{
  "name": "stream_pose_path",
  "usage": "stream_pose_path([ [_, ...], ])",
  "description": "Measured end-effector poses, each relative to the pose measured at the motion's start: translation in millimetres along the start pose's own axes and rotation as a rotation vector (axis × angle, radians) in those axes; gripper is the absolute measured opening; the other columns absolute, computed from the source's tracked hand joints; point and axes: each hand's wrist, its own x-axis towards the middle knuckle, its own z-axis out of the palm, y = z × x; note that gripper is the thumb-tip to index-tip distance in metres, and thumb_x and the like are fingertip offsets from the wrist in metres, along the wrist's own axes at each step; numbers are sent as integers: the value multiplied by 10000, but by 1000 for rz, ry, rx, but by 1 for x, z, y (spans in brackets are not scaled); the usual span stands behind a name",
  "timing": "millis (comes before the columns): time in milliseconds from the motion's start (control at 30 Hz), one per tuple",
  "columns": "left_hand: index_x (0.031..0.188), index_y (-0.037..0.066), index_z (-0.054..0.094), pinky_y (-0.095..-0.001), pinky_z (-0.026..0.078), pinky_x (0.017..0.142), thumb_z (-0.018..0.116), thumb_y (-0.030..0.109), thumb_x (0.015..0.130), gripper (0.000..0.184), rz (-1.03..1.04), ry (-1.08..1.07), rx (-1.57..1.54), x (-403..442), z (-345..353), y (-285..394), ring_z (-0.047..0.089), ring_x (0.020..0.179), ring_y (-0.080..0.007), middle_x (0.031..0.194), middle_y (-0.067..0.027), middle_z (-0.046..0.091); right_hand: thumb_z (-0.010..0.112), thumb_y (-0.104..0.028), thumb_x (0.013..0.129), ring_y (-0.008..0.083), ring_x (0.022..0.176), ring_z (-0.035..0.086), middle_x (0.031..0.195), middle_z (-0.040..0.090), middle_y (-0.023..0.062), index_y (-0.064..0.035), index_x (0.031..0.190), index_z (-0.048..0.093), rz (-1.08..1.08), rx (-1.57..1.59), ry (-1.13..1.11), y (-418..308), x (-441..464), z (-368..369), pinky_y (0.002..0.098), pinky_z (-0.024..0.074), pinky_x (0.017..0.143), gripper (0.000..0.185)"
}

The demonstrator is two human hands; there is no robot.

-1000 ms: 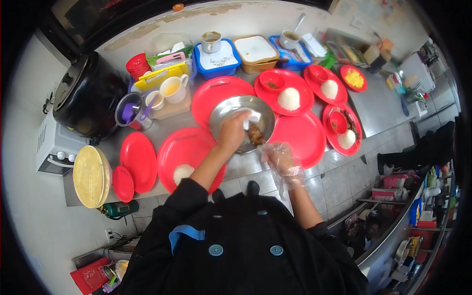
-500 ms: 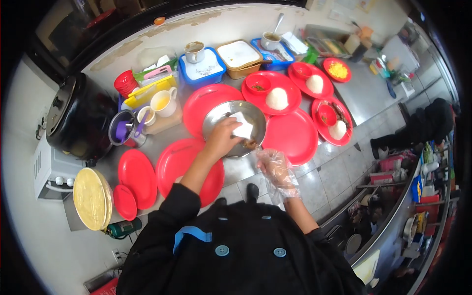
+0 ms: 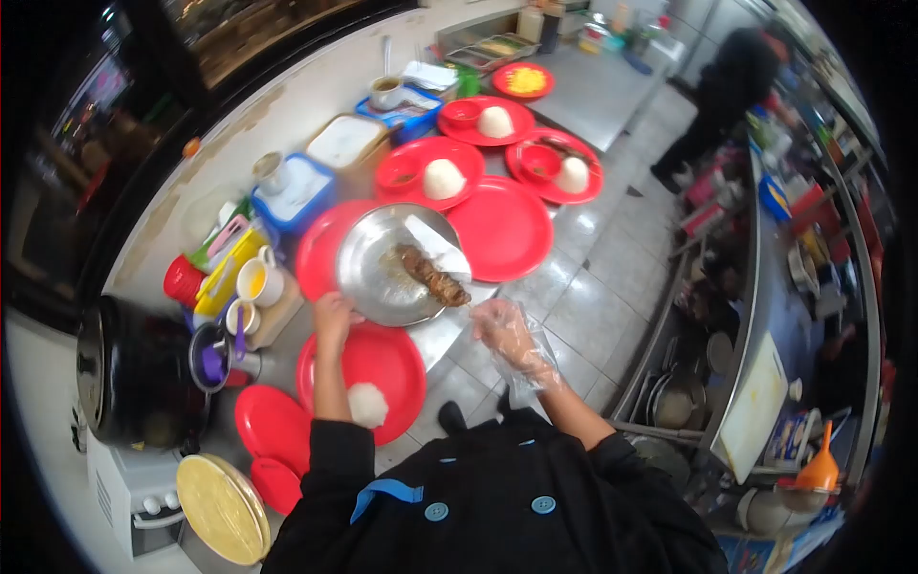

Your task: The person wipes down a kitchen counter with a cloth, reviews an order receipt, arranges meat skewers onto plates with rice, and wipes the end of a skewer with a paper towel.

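Browned skewered meat (image 3: pixel 432 275) lies over a round metal bowl (image 3: pixel 368 277), beside a white tissue (image 3: pixel 438 245) at the bowl's right side. My right hand (image 3: pixel 512 335), in a clear plastic glove, is closed at the meat's lower right end; the stick itself is mostly hidden. Bare, my left hand (image 3: pixel 335 316) has its fingers on the bowl's lower left rim. Below the bowl, a red plate (image 3: pixel 382 349) holds a mound of rice (image 3: pixel 367 405). An empty red plate (image 3: pixel 502 230) adjoins the bowl's right side.
Red plates with rice (image 3: pixel 445 179) and small red bowls stand beyond the bowl. Tubs (image 3: pixel 346 142), cups (image 3: pixel 260 279) and a black cooker (image 3: pixel 134 373) line the wall side. Another person (image 3: pixel 732 86) stands at the upper right, beyond the tiled floor (image 3: pixel 574 297).
My left hand has left the tissue and moved to the bowl's rim. The tissue now lies at the bowl's right side, and the meat shows along its length. The view has turned rightward.
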Motion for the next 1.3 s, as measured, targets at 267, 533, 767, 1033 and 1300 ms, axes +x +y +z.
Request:
stream_pose_path([
  [267,972,-70,507,-237,505,498,522,28,817,184,86,-413,53,-94,128,79,586,556,-151,789,-130,612,495,-229,864,77,474,457,575,538,14,-29,835,568,155,-28,276,-58,-148,-117,236,358,431,215],
  [533,959,-62,527,-234,522,526,543,62,816,190,-36,-1133,169,-224,414,38,570,597,-117,770,-77,589,484,-214,876,116,548,528,580,542,38,-5,855,564,112,-163,899,-33,-360,-242,283,415,518,224],
  [767,953,-78,512,-247,528,511,556,54,791,213,-24,-1459,262,-351,627,-37,585,607,-143,749,-102,569,490,-209,861,123,536,525,569,536,41,2,812,562,176,-91,1342,22,-458,-321,280,425,526,228],
  [1033,1003,-97,498,-395,479,754,530,12,773,257,1023,-1464,862,-412,718,3,579,865,-347,949,-247,566,498,-288,861,148,532,542,557,540,58,9,785,569,157,-41,1526,45,-472,-370,293,435,544,315],
  [1300,1026,14,590,-390,430,822,525,-54,717,323,1542,-2263,193,-507,793,37,548,914,-343,985,-172,597,469,-302,877,142,526,524,589,541,64,0,835,571,317,-63,1654,20,-471,-345,291,427,533,321],
])
